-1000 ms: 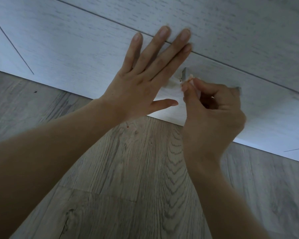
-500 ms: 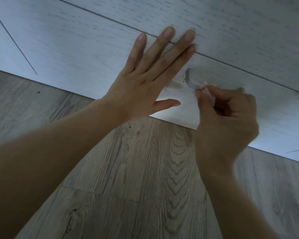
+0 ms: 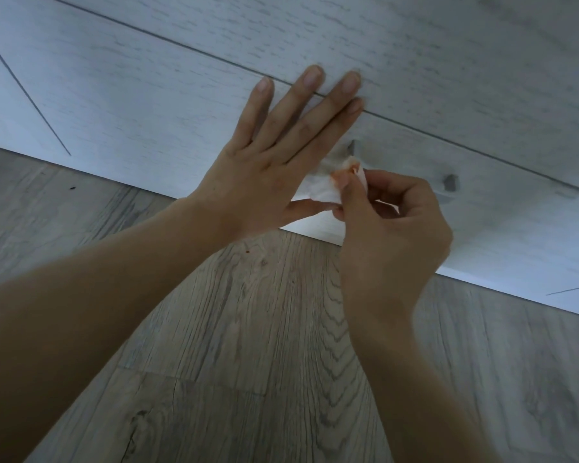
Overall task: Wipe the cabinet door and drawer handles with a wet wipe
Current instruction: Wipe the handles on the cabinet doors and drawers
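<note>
Most of the handle [image 3: 450,185] is hard to make out, since it's the same pale washed-wood grey as the drawer front [image 3: 147,105] it sits on and the right hand covers its middle stretch. You only get the two mounting posts: one near the left hand's fingers, the other poking out just past the right hand's knuckles, and that end looks a bit blurred. The wipe [image 3: 321,190] is mostly hidden too (just a crumpled white wad shows, wedged between the two hands). Both forearms are cut off by the bottom and left edges of the view.

What you can see of the wipe is white and scrunched, with an orange-pinkish tint at the top edge near the fingertip. I can't tell if that's a stain or just the finger showing through. It sits low on the drawer front, right by the left-hand post of the handle, just above where the cabinet meets the wood-look floor [image 3: 264,329].

The right hand [image 3: 391,235] is curled closed, thumb and fingers pinching the wipe and holding it up against the handle's left end. The left hand [image 3: 274,155] is spread flat, fingers fanned out and pressed on the drawer front, fingertips reaching across the seam into the panel above, thumb touching the underside of the wipe.
</note>
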Available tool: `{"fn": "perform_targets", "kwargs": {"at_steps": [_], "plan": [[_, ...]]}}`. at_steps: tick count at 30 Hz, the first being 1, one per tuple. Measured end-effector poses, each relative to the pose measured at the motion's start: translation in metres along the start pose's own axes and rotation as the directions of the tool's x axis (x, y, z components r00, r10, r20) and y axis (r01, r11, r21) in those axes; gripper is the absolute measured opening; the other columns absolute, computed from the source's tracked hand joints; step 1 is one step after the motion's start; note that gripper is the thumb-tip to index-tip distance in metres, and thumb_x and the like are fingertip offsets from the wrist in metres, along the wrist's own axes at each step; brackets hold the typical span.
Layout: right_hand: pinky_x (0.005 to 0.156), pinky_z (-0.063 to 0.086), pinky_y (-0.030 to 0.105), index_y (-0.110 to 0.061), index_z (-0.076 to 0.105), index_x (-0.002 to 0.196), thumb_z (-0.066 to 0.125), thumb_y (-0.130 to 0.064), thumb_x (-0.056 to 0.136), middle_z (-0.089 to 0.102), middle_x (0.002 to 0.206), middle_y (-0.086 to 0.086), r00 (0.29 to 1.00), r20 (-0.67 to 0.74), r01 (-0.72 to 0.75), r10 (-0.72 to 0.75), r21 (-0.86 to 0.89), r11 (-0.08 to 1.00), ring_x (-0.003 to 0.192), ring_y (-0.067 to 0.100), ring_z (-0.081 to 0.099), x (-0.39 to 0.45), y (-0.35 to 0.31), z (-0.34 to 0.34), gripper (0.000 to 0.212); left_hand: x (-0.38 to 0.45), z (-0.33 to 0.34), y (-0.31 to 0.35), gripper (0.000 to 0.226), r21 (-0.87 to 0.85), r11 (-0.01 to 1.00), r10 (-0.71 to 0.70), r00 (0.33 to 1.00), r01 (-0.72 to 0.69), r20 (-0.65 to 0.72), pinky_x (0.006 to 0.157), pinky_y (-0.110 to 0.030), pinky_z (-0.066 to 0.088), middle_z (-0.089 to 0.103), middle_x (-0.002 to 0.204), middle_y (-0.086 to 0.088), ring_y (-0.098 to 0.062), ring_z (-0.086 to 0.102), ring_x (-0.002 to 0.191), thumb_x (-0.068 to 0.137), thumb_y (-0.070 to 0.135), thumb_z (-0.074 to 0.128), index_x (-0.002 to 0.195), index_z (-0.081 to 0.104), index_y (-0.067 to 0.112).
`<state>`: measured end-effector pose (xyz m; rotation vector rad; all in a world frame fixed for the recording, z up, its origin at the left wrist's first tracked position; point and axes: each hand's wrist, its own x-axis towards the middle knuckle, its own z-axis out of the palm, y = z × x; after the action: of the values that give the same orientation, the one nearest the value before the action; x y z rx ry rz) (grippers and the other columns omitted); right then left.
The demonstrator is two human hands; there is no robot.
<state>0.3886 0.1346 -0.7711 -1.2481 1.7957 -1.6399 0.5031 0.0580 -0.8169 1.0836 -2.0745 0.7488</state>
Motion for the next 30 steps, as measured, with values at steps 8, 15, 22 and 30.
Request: {"fn": "perform_targets", "kwargs": {"at_steps": [8,15,22,30], "plan": [[0.066,0.058,0.035,-0.023,0.065,0.074,0.078,-0.025,0.076,0.068,0.068,-0.012,0.988,-0.136,-0.078,0.078,0.003,0.997,0.068,0.016,0.069,0.017,0.013,-0.029,0.013,-0.001,-0.003,-0.004,0.090,0.025,0.999,0.031,0.993,-0.034,0.111,0.112,-0.040,-0.014,0.006,0.151,-0.007,-0.033,0.006,0.138,0.090,0.064,0.043,0.146,-0.005,0.013],[0.066,0.059,0.029,-0.011,0.067,0.084,0.075,-0.024,0.079,0.067,0.075,-0.006,0.960,-0.269,-0.079,0.080,0.017,0.997,0.064,0.011,0.070,0.036,0.021,-0.063,0.016,-0.001,-0.011,-0.002,0.090,0.026,0.999,0.019,0.985,-0.024,0.172,0.114,-0.041,-0.012,0.006,0.151,-0.009,-0.034,0.006,0.139,0.090,0.063,0.043,0.149,0.002,0.009],[0.063,0.053,0.023,-0.019,0.063,0.083,0.072,-0.030,0.081,0.066,0.080,-0.003,0.967,-0.252,0.012,-0.028,-0.067,0.998,0.069,0.017,0.066,0.066,0.008,-0.072,0.014,-0.001,-0.032,-0.005,0.085,0.115,0.991,0.035,0.948,-0.075,0.316,0.113,-0.054,0.006,0.006,0.154,-0.008,-0.029,0.006,0.142,0.090,0.061,0.043,0.150,0.013,0.009],[0.066,0.034,0.001,-0.012,0.070,0.101,0.063,-0.016,0.086,0.056,0.102,0.008,0.996,0.065,-0.026,0.061,-0.443,0.896,0.078,0.014,0.052,0.068,-0.050,-0.094,0.017,0.045,-0.137,-0.010,0.078,0.000,0.999,0.035,0.680,-0.052,0.732,0.116,-0.047,0.008,0.011,0.158,-0.005,-0.025,0.014,0.144,0.088,0.055,0.042,0.150,0.015,0.016]]}}
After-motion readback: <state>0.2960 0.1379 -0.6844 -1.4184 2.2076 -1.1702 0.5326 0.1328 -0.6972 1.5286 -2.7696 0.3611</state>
